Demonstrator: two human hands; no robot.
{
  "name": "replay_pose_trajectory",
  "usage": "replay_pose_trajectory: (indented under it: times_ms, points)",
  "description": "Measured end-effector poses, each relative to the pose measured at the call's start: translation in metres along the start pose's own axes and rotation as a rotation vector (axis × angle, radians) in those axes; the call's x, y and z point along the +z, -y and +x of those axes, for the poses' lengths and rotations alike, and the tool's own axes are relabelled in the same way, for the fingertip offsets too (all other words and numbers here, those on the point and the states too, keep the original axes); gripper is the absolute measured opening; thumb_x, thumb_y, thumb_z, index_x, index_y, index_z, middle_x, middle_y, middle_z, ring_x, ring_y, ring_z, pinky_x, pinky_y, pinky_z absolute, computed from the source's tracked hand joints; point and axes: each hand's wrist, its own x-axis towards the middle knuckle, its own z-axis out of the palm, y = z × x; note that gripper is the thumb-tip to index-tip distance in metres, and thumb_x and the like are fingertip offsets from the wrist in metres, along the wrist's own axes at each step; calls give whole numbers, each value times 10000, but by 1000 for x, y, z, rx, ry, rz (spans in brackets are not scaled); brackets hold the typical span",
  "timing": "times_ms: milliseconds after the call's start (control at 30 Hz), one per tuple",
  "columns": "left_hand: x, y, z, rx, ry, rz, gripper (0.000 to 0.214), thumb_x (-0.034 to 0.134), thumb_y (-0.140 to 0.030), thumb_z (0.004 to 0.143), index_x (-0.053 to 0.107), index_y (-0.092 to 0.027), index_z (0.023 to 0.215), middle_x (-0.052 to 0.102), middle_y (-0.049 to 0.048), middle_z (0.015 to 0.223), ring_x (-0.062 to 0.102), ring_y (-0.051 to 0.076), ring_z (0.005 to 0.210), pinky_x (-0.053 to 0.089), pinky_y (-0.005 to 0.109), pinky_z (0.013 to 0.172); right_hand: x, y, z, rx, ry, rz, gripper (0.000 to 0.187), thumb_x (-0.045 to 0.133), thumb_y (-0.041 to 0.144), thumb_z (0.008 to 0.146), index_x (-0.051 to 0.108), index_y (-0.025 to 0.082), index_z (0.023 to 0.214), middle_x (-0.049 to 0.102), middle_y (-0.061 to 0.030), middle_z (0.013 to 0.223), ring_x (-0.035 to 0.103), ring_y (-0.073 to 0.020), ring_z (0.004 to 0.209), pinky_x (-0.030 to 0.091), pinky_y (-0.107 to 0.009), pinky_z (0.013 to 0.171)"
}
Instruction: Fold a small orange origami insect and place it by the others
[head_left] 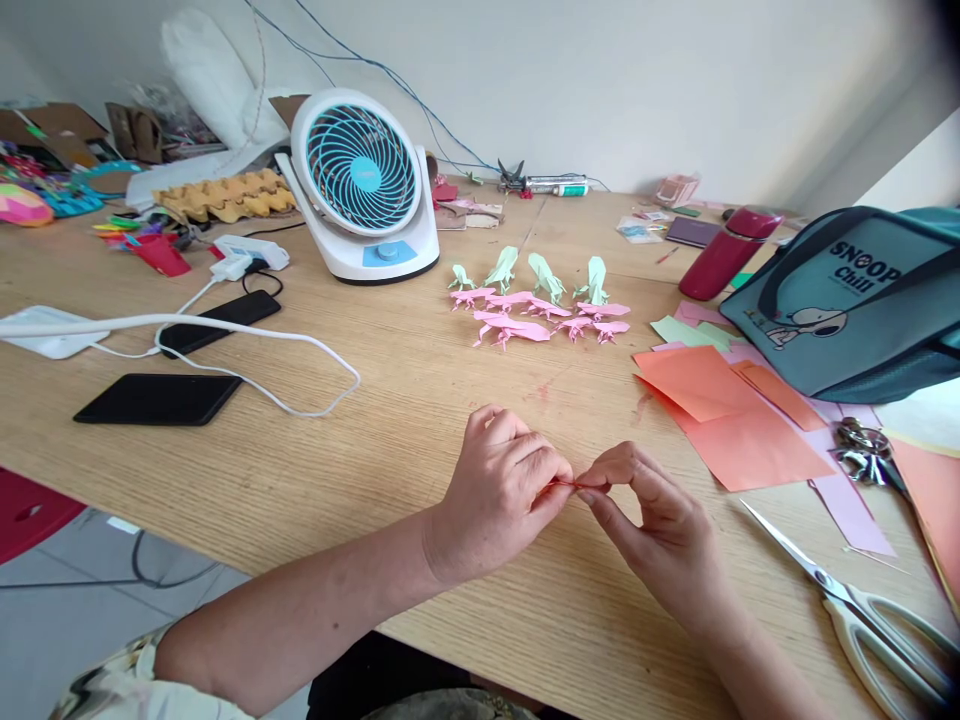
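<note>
Orange and thin, what looks like a paper sliver (562, 485) spans the two hands, above the near part of the wooden counter (337, 470). The left hand (504, 495) is curled over one end, thumb against bent fingers, hiding much of the piece; the right hand (658, 510) holds the other end in a narrow pinch between thumb and fingertips. For work this fine, the left hand seems best used as an anchor, gripping just firmly enough to prevent slipping, while the right makes small, slow movements close to where the two grips meet. Pressing right at any crease should give a sharper line than pressing farther out, and a hard pull or twist could tear so slender a piece. I cannot tell whether either wrist rests on the wood; support there would likely steady the fingers. The scissors (832, 588) lie beside the right forearm, so that arm should swing wide of the blades. Pink folded-paper insects (512, 327) and pale green ones (596, 280) stand beyond the hands, safely apart from them
</note>
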Motion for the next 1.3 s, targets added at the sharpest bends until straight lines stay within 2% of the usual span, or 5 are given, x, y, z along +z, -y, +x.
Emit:
replay_pose_trajectory:
  times_ms: [433,700,867,967,1300]
  points:
    - [3,0,-2,107,-7,44,111,581,-194,919,608,-199,812,696,-39,760,530,158,803,278,439,1010,-2,1,-4,-214,65,-388,134,531,76,922,526,203,964,547,-40,870,510,-182,780,411,-348,707]
    - [2,-2,3,-91,49,-244,137,663,-155,833,595,-191,720,666,-38,694,528,156,777,353,366,889,-4,2,1,50,-73,-36,110,493,232,987,586,221,931,576,-32,877,558,-173,809,440,-303,715]
    - [2,5,5,-251,35,-444,168,648,-195,874,578,-187,721,638,-26,721,557,143,749,404,326,823,-1,4,2,210,104,91,175,495,354,987,608,220,994,628,-34,904,586,-180,840,464,-291,739]
    - [5,7,5,-297,31,-531,146,666,-217,875,597,-189,749,641,-7,776,574,159,819,426,323,834,6,8,2,213,156,58,137,564,345,945,619,219,950,631,-21,856,575,-176,810,460,-284,736]
    - [12,4,4,-372,33,-640,75,724,-191,823,668,-180,775,625,25,855,592,172,890,469,321,845,14,11,3,180,19,-47,228,554,261,919,565,207,698,562,17,640,528,-132,605,434,-240,586]
